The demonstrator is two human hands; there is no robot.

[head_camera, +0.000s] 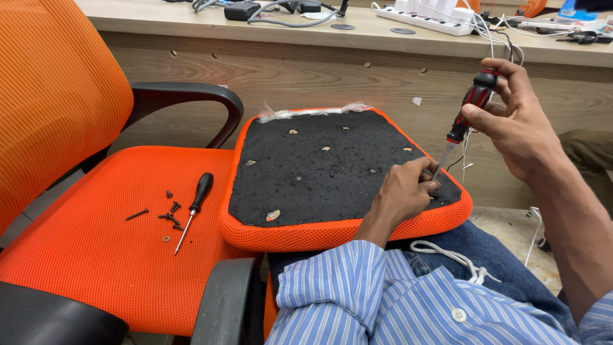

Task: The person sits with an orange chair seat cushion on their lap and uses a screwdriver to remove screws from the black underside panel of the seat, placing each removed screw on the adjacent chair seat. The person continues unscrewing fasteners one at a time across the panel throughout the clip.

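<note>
One orange mesh chair (96,211) is seen at left, its back cut off by the frame edge. One detached seat pad (332,185), black underside up, is rested on the lap, its near right edge touching the jeans. One wooden bench (357,38) is seen far, cluttered with cables and one power strip (424,20). Two screwdrivers are counted: one red-black screwdriver (465,115) is gripped by the right hand (517,121), fingers clenched round the handle, tip hidden behind the left hand (405,188). The left hand's fingers are pinched at the tip; what is pinched cannot be made out. One black screwdriver (193,207) is laid on the chair seat beside roughly six loose screws (167,214), open room all round them.
</note>
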